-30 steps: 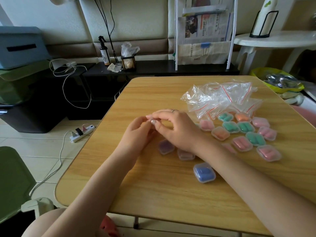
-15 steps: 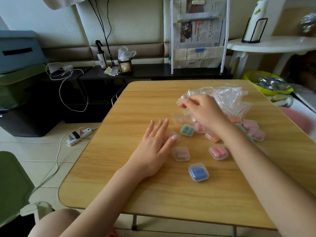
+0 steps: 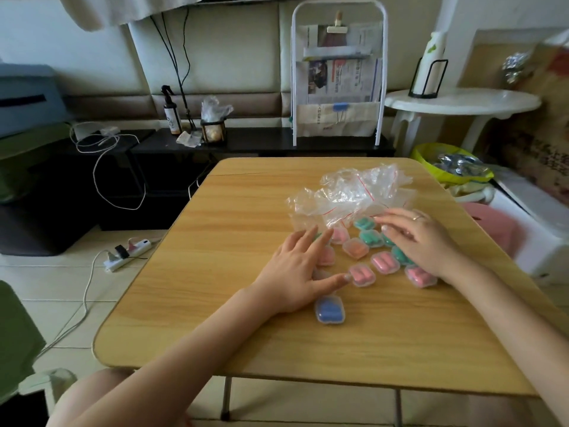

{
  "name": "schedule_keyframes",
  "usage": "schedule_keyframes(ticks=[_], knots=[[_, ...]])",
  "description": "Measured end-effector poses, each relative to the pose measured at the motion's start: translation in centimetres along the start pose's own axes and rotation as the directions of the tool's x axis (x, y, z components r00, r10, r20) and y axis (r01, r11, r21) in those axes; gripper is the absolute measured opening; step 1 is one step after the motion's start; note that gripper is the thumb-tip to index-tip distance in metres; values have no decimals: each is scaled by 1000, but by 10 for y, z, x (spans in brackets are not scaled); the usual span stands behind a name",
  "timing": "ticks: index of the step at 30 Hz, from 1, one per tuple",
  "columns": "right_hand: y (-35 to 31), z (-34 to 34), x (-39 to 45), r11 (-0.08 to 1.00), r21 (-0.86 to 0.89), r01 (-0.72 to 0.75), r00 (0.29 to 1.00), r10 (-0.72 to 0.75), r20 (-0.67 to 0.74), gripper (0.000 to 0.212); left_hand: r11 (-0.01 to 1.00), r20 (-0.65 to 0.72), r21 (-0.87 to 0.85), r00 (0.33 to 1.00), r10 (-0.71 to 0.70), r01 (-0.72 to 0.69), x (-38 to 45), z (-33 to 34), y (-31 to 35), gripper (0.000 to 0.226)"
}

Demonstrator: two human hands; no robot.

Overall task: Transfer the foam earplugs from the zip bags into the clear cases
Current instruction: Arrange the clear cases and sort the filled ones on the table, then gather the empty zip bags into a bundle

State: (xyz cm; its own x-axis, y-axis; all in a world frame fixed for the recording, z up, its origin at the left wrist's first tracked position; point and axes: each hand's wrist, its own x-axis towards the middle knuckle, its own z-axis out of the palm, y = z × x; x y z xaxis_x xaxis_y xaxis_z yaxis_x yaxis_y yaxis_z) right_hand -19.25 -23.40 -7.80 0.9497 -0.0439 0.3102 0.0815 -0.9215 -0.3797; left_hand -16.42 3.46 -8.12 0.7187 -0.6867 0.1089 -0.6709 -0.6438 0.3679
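Here I look down at a wooden table (image 3: 246,272) where both of my hands lie spread over a cluster of small clear cases (image 3: 355,248), most already filled with pink, green or orange foam earplugs. The risk I judge greatest is scattering: the cases are light and packed close together, several touching, so a sweep of either palm could push them into one another or toward the right edge. A loosely closed lid could also pop and spill its earplugs, though I cannot tell which lids are fully shut. The crumpled zip bags (image 3: 354,192) lie in a heap just behind the cases, and I cannot tell whether any earplugs remain inside, so one could be overlooked.

My left hand (image 3: 295,272) is flat with fingers straight and fanned wide, holding nothing; its fingertips reach the near edge of the bag heap and pink cases beside it, and the thumb touches a pink case (image 3: 362,275). A blue case (image 3: 329,309) sits apart, just near that hand's heel. My right hand (image 3: 421,241), wearing a ring, is also open, fingers stretched leftward and resting across green cases (image 3: 371,238), gripping none of them. Another pink case (image 3: 420,277) sits just beside its wrist
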Motion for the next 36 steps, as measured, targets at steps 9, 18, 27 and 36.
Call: schedule_keyframes(ticks=[9, 18, 27, 36], knots=[[-15, 6, -5, 976, 213, 38, 999, -32, -29, 33, 987, -146, -128, 986, 77, -96, 11, 13, 27, 84], [28, -22, 78, 962, 110, -249, 969, 248, 18, 106, 986, -206, 56, 969, -140, 154, 73, -14, -17, 80], [43, 2, 135, 959, 35, -283, 887, 248, 389, 130, 992, 70, 41, 990, -119, 117, 136, -13, -46, 97], [-22, 35, 164, 948, 190, -256, 859, 133, 494, 4, 994, -157, -88, 984, -85, 72, 185, -1, -57, 112]])
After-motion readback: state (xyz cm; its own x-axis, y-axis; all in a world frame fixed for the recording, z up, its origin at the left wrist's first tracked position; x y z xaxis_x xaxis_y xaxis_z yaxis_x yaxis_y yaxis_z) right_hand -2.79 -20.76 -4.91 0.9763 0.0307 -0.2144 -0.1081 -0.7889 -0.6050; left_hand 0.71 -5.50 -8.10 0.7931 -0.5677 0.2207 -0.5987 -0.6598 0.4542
